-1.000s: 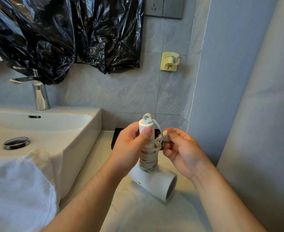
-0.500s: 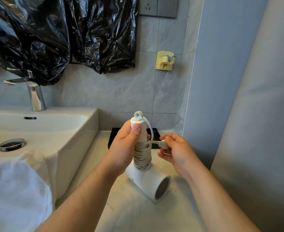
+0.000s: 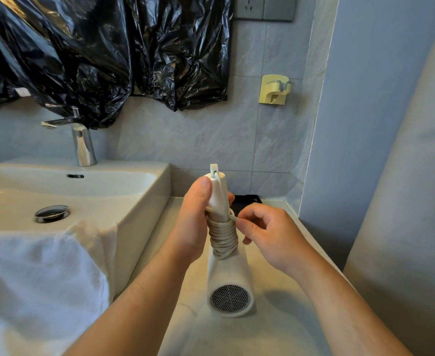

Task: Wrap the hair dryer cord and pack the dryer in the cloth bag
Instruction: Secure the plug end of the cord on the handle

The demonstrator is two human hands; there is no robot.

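A white hair dryer (image 3: 230, 283) stands on the counter with its handle pointing up and its mesh grille facing me. Its pale cord (image 3: 222, 237) is wound in several tight turns around the lower handle. My left hand (image 3: 194, 219) grips the upper handle from the left, thumb near the top. My right hand (image 3: 267, 232) pinches the free end of the cord against the coil on the right side; the plug is hidden in my fingers. White cloth (image 3: 39, 283), possibly the bag, lies draped over the sink's front edge at the lower left.
A white basin (image 3: 124, 201) with a chrome faucet (image 3: 83, 145) and drain fills the left. A black tray (image 3: 247, 199) sits at the back of the counter. Black plastic sheeting (image 3: 103, 52) hangs above. A yellow wall holder (image 3: 274, 89) and a wall close in the right.
The dryer has turned so its grille now faces me. My right hand has moved in against the coil with the cord's end, and the loose loop is gone.
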